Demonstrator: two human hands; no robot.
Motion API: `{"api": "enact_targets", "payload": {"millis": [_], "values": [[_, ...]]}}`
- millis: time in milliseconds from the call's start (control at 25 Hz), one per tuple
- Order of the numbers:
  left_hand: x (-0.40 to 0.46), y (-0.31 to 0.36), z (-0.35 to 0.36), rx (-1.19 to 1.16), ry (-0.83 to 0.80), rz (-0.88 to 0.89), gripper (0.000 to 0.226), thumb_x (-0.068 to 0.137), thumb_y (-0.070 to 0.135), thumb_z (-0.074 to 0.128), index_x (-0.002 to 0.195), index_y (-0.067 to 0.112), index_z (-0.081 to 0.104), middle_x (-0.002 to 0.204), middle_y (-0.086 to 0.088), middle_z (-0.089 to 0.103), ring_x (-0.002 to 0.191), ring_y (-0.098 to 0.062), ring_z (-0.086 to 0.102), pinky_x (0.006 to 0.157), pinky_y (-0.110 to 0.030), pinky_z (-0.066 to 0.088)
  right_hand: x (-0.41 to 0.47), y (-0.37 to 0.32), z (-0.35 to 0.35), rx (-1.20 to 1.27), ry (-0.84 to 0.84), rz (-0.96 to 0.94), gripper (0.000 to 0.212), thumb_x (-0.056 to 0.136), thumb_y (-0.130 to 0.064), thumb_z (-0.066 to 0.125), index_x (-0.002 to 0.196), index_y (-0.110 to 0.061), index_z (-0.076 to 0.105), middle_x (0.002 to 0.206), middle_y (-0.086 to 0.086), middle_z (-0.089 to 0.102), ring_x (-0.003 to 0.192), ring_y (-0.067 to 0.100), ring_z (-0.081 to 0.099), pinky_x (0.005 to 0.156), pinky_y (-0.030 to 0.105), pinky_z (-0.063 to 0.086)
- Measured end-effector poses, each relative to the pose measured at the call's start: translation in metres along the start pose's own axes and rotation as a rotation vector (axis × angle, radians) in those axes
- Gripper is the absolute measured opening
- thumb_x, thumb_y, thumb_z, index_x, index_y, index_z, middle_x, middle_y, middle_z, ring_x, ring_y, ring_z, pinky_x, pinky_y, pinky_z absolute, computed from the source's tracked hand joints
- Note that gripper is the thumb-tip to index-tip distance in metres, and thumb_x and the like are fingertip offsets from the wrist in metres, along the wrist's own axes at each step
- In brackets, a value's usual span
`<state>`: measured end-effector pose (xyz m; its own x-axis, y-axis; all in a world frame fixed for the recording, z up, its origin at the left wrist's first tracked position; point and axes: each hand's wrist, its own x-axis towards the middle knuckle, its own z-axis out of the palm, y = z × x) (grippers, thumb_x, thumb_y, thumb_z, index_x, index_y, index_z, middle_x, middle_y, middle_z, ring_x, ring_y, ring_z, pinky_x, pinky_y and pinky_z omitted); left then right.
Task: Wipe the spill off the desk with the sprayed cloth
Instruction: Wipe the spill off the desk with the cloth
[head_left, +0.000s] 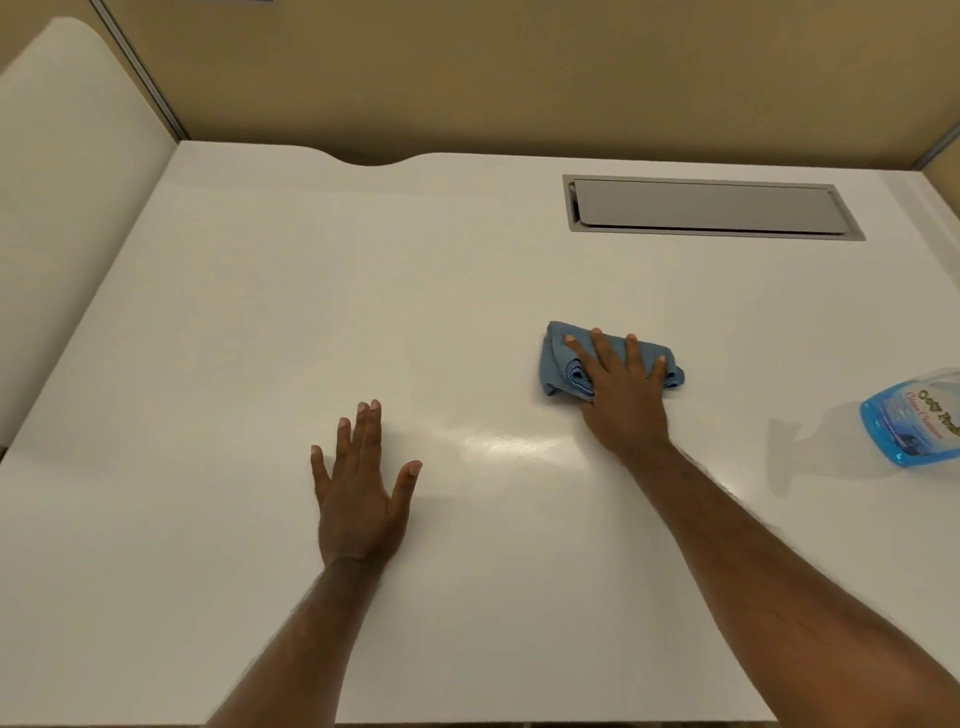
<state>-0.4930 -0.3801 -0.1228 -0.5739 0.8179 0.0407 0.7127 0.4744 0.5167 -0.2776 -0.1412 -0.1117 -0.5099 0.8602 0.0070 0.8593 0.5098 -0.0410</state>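
On the white desk (234, 322), the right hand (623, 395) presses flat, fingers spread, on a folded blue cloth (563, 358) right of centre. The left hand (358, 493) lies open, palm down, nearer and to the left. A blue spray bottle (914, 415) stands at the right edge, a grey cable hatch (711, 207) far right.

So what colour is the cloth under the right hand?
Blue. The cloth is a plain folded blue one, seen in the head view.

Office workstation, cubicle type: tan fabric partition panels (467, 67) with metal trim are enclosing a white laminate desk (260, 312) on two sides. A grey flip-lid cable hatch (711, 207) is sitting recessed in the desktop, beside a rear cable notch (371, 158).
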Motion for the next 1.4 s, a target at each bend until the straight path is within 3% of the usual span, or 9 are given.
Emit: {"api": "enact_targets", "payload": {"millis": [160,360,520,600,720,920,1080,1240,1400], "values": [[0.0,0.003,-0.001,0.043,-0.032,0.008,0.073,0.089,0.072,0.008,0.152,0.038,-0.005,0.162,0.012,0.006,0.151,-0.013,0.001,0.121,-0.042,-0.008,-0.007,-0.032,0.001,0.029,0.005,-0.087,0.073,0.091,-0.028,0.055,0.151,-0.041,0.014,0.161,0.0,0.019,0.146,0.041,0.011,0.111,0.07,0.004],[0.001,0.004,0.001,0.076,-0.052,0.008,0.075,0.087,0.073,0.004,0.153,0.036,0.0,0.163,0.008,0.007,0.151,-0.013,-0.001,0.121,-0.042,-0.008,-0.031,-0.104,0.011,0.039,-0.045,-0.405,0.068,0.095,-0.032,0.048,0.149,-0.045,0.009,0.163,0.0,0.01,0.148,0.041,0.001,0.11,0.069,-0.008],[0.001,0.005,0.001,0.083,-0.052,0.002,0.075,0.086,0.074,0.002,0.151,0.037,-0.002,0.163,0.007,0.008,0.151,-0.014,0.0,0.121,-0.043,-0.007,-0.039,-0.097,0.014,0.069,-0.038,-0.47,0.063,0.097,-0.028,0.049,0.149,-0.043,0.017,0.163,0.0,0.013,0.148,0.04,0.001,0.113,0.068,-0.004],[0.001,0.004,0.0,0.082,-0.048,0.001,0.074,0.087,0.074,0.002,0.151,0.038,-0.002,0.163,0.008,0.008,0.151,-0.014,0.001,0.121,-0.043,-0.007,-0.04,-0.079,0.011,0.049,-0.011,-0.489,0.061,0.095,-0.025,0.054,0.148,-0.039,0.028,0.161,0.002,0.022,0.147,0.043,0.011,0.112,0.07,0.006],[0.001,0.003,-0.001,0.08,-0.023,-0.002,0.074,0.088,0.073,0.003,0.152,0.037,-0.001,0.163,0.008,0.009,0.151,-0.014,0.002,0.121,-0.042,-0.008,-0.041,-0.038,0.003,0.007,0.06,-0.385,0.064,0.086,-0.018,0.066,0.143,-0.032,0.042,0.154,0.005,0.038,0.139,0.047,0.03,0.106,0.072,0.022],[0.001,0.004,0.003,0.083,-0.032,0.013,0.075,0.088,0.073,0.004,0.153,0.035,0.003,0.163,0.008,0.01,0.151,-0.015,0.003,0.121,-0.042,-0.008,-0.038,0.043,-0.002,0.011,-0.003,-0.057,0.067,0.092,-0.025,0.054,0.15,-0.035,0.022,0.16,-0.004,0.024,0.147,0.039,0.016,0.112,0.067,0.014],[0.0,0.003,0.002,0.085,-0.045,0.004,0.077,0.087,0.074,0.004,0.154,0.035,0.003,0.163,0.009,0.009,0.151,-0.014,0.002,0.121,-0.041,-0.009,-0.029,0.015,-0.003,0.043,-0.026,0.007,0.074,0.086,-0.064,0.047,0.15,-0.036,0.023,0.16,0.0,0.025,0.146,0.041,0.013,0.113,0.064,0.001],[0.002,0.003,0.003,0.085,-0.055,-0.001,0.075,0.088,0.072,0.005,0.153,0.035,0.002,0.162,0.01,0.009,0.151,-0.014,0.002,0.121,-0.043,-0.008,-0.035,-0.017,-0.007,0.094,-0.009,-0.045,0.065,0.091,-0.059,0.044,0.149,-0.037,0.026,0.158,0.001,0.03,0.146,0.043,0.014,0.114,0.065,0.002],[0.003,0.005,0.003,0.058,-0.034,0.011,0.072,0.09,0.066,0.013,0.154,0.033,0.009,0.16,0.011,0.011,0.15,-0.014,0.006,0.12,-0.044,-0.007,-0.045,-0.049,-0.015,0.293,-0.011,-0.093,0.062,0.092,-0.053,0.047,0.149,-0.035,0.028,0.155,-0.001,0.036,0.146,0.038,0.02,0.117,0.06,0.008]]}}
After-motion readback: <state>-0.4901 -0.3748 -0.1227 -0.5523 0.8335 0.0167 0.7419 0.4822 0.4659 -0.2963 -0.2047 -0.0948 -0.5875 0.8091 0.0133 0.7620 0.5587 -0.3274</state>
